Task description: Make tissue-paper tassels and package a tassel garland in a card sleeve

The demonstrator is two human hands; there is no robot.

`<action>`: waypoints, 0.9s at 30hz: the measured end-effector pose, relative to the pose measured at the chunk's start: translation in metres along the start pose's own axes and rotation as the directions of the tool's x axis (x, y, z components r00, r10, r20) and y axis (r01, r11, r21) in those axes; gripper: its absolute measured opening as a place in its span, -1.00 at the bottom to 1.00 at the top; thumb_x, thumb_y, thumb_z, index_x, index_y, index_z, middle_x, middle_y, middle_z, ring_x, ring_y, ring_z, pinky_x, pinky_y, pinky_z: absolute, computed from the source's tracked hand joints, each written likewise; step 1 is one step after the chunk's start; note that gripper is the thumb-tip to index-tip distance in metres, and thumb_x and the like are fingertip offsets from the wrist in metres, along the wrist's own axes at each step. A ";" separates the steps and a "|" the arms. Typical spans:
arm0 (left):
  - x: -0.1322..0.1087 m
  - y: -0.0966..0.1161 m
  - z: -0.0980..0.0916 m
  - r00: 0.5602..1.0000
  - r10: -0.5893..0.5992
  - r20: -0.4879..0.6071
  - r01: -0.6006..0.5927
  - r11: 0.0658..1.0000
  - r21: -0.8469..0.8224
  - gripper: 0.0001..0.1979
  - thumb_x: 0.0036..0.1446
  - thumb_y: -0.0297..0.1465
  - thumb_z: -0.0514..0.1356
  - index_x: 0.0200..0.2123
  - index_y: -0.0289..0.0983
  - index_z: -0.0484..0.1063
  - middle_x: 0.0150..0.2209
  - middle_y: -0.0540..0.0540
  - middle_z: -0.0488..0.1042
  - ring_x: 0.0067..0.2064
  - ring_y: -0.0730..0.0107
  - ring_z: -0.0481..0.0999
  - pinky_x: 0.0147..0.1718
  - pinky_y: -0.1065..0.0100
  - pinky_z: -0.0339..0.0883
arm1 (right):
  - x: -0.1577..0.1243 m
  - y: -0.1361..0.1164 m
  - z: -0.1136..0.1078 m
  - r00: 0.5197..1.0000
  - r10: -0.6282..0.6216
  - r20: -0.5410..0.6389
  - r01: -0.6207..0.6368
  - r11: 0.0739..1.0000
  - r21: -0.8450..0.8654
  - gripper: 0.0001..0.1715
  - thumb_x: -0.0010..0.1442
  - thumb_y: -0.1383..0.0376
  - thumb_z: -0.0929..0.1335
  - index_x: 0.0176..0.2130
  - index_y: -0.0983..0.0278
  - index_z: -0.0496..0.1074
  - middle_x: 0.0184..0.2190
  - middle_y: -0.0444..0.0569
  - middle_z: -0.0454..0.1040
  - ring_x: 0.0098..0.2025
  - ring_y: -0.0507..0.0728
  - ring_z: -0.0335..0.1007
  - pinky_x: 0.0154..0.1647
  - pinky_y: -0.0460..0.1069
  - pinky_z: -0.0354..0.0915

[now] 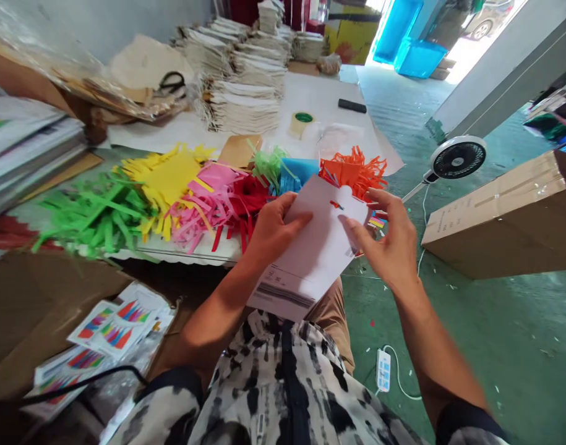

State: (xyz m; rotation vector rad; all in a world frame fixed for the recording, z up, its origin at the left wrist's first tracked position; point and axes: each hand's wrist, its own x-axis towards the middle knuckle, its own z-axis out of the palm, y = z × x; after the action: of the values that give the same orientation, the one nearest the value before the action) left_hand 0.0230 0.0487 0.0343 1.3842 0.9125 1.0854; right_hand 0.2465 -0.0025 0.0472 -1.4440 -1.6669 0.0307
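A white printed card (310, 241) is tilted over my lap, with small dark print along its lower edge. Near its top end is a cut-out through which a bit of red and green shows. My left hand (283, 225) grips its left side, thumb on the face. At the upper right corner, my right hand (389, 238) pinches the card with the thumb in front and fingers behind. Striped colour print peeks out beside the right fingers. Beyond the card lie fringed bundles: orange (354, 168), blue (300, 172), red (248, 198), pink (206, 201), yellow (171, 179) and green (94, 210).
Stacks of off-white bundles (245, 105) stand at the table's back, near green tape (302, 123), a black phone-like object (352, 105) and scissors (172, 81). Printed cards (111, 330) fill a carton below left. A fan (458, 157), large carton (500, 216) and power strip (383, 369) are to the right.
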 end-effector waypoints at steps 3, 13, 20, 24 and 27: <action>-0.007 -0.001 0.005 0.998 0.027 0.058 -0.035 0.991 0.132 -0.74 0.20 -0.26 0.35 -0.09 -0.25 0.56 -0.22 -0.07 0.65 -0.26 0.34 0.58 -0.37 0.41 0.41 | 0.002 -0.004 0.008 0.997 -0.079 0.003 0.078 0.986 -0.148 -0.28 0.21 -0.16 0.49 0.18 0.15 0.42 -0.01 0.06 0.59 -0.04 0.28 0.53 0.04 0.22 0.40; -0.005 0.000 -0.010 0.991 -0.089 0.105 0.088 0.996 0.013 -0.57 0.10 -0.17 0.43 -0.03 -0.27 0.56 -0.09 -0.14 0.68 -0.17 0.22 0.65 -0.30 0.36 0.50 | 0.003 0.003 0.010 0.990 -0.089 0.110 0.083 0.995 0.059 -0.57 0.44 0.07 0.35 0.20 0.12 0.53 -0.22 -0.06 0.63 -0.40 0.06 0.43 -0.35 -0.01 0.32; 0.002 0.003 -0.018 0.997 -0.069 -0.028 0.063 0.984 -0.166 -0.58 0.07 -0.18 0.48 -0.05 -0.23 0.57 -0.13 -0.11 0.71 -0.23 0.24 0.69 -0.33 0.32 0.57 | 0.015 0.016 0.002 0.984 0.180 -0.005 -0.168 0.929 0.330 -0.53 0.42 -0.02 0.33 0.21 0.07 0.48 -0.17 -0.02 0.61 -0.25 0.13 0.53 -0.23 0.07 0.46; 0.027 -0.006 -0.046 0.932 0.004 -0.363 -0.108 0.958 -0.266 -0.54 -0.04 -0.19 0.54 -0.10 -0.21 0.56 -0.12 -0.09 0.71 -0.18 0.26 0.68 -0.21 0.31 0.61 | -0.007 0.005 -0.001 0.938 0.235 0.254 -0.333 0.814 0.476 -0.26 0.39 -0.09 0.34 0.43 -0.05 0.15 0.10 0.06 0.58 -0.03 0.22 0.59 -0.06 0.18 0.54; 0.043 -0.016 -0.061 0.901 -0.013 -0.433 -0.132 0.944 -0.304 -0.48 -0.08 -0.16 0.56 -0.09 -0.21 0.53 -0.07 -0.12 0.69 -0.10 0.22 0.68 -0.14 0.29 0.61 | -0.027 -0.003 0.007 0.816 0.205 0.541 -0.513 0.689 0.512 0.06 0.29 -0.09 0.45 0.51 -0.11 -0.12 -0.01 0.02 0.65 -0.19 0.22 0.62 -0.25 0.18 0.57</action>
State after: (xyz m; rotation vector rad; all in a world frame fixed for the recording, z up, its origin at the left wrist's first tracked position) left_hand -0.0223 0.1088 0.0216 0.9142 0.9499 1.5538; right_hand 0.2377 -0.0218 0.0284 -1.2405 -1.4407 1.1489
